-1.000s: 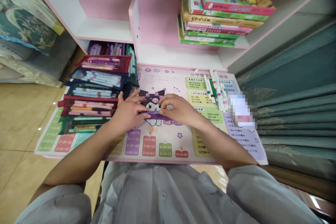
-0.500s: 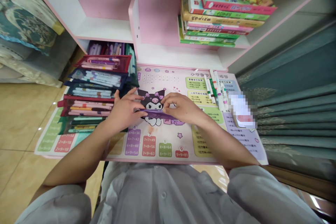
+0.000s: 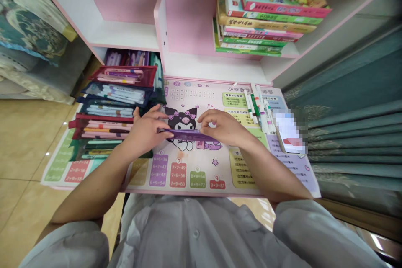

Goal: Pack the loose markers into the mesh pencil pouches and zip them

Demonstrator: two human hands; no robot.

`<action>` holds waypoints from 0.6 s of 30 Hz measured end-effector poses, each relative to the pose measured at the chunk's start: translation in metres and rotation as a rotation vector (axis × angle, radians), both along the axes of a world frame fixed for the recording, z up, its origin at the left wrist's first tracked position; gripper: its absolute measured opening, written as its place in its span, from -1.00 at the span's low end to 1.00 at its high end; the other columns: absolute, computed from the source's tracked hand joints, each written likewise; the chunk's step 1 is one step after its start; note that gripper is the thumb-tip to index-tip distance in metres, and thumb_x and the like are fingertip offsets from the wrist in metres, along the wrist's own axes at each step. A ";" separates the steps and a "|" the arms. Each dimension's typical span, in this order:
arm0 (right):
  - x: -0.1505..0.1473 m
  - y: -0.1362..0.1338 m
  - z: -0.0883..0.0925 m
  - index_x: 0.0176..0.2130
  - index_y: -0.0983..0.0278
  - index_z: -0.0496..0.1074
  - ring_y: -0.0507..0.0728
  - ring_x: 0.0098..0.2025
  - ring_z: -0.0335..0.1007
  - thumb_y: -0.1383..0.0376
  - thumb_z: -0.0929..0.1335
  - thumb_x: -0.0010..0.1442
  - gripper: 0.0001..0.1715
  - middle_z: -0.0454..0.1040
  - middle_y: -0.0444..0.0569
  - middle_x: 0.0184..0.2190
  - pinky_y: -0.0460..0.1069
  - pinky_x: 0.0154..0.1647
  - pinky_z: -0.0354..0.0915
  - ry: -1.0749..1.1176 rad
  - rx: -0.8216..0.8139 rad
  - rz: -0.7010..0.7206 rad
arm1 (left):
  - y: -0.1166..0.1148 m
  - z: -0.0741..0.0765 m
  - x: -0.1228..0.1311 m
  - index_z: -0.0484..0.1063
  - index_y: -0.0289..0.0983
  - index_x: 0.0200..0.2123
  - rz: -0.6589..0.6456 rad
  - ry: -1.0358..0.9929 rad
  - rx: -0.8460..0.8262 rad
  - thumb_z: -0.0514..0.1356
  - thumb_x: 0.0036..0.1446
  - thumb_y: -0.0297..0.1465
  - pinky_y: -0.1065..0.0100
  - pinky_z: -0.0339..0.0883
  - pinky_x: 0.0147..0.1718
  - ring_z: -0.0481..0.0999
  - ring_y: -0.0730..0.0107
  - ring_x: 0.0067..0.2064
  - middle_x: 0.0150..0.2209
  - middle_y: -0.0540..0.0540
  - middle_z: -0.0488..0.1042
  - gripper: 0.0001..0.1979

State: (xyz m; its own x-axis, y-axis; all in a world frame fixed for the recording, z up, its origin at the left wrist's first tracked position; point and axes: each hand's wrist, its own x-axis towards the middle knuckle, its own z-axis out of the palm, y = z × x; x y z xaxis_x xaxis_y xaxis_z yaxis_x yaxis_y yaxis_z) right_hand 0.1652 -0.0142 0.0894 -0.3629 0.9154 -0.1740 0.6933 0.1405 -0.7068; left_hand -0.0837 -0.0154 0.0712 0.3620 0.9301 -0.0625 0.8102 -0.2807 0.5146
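Observation:
A flat purple pouch (image 3: 188, 135) is held level just above the printed desk mat (image 3: 194, 167), over a cartoon character picture. My left hand (image 3: 146, 132) grips its left end with fingers closed on it. My right hand (image 3: 224, 127) pinches its right end from above. Both hands sit near the middle of the pink desk. To the left of my left hand lies a pile of mesh pencil cases (image 3: 109, 117) filled with pens.
Several marker pens (image 3: 259, 106) lie at the mat's right side beside a blurred card-like object (image 3: 289, 134). A stack of books (image 3: 266, 12) fills the upper right shelf. Teal curtains (image 3: 354, 134) hang on the right; tiled floor (image 3: 21, 146) is on the left.
Both hands have drawn apart along the purple pouch, the left sliding left and the right sliding right, so more of the pouch shows between them. It has lifted slightly off the mat.

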 end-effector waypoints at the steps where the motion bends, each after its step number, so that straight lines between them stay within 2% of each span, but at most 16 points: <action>1: 0.001 0.000 0.000 -0.58 0.21 0.37 0.16 -0.07 0.43 0.34 0.35 0.06 -0.80 0.53 -0.09 -0.14 0.16 0.03 0.28 -0.002 -0.002 -0.002 | 0.000 0.000 -0.001 0.60 -0.08 -0.46 -0.001 -0.006 0.003 0.35 0.00 -0.29 -0.46 -0.42 0.23 0.20 -0.19 0.32 0.02 -0.06 0.55 -0.96; 10: 0.003 0.000 0.001 -0.57 0.21 0.39 0.17 -0.09 0.45 0.33 0.35 0.05 -0.81 0.53 -0.11 -0.13 0.14 -0.04 0.32 0.000 -0.021 -0.009 | 0.000 0.000 0.000 0.59 -0.09 -0.50 0.004 -0.007 0.001 0.38 -0.04 -0.30 -0.45 -0.41 0.23 0.22 -0.18 0.30 0.01 -0.06 0.55 -0.95; 18: 0.013 0.006 -0.003 -0.58 0.21 0.37 0.17 -0.09 0.45 0.30 0.35 0.05 -0.81 0.55 -0.10 -0.18 0.18 0.04 0.27 -0.010 0.039 -0.007 | 0.004 -0.002 -0.009 0.59 -0.08 -0.48 0.031 0.011 0.036 0.38 -0.05 -0.30 -0.44 -0.41 0.24 0.24 -0.17 0.29 0.01 -0.06 0.56 -0.96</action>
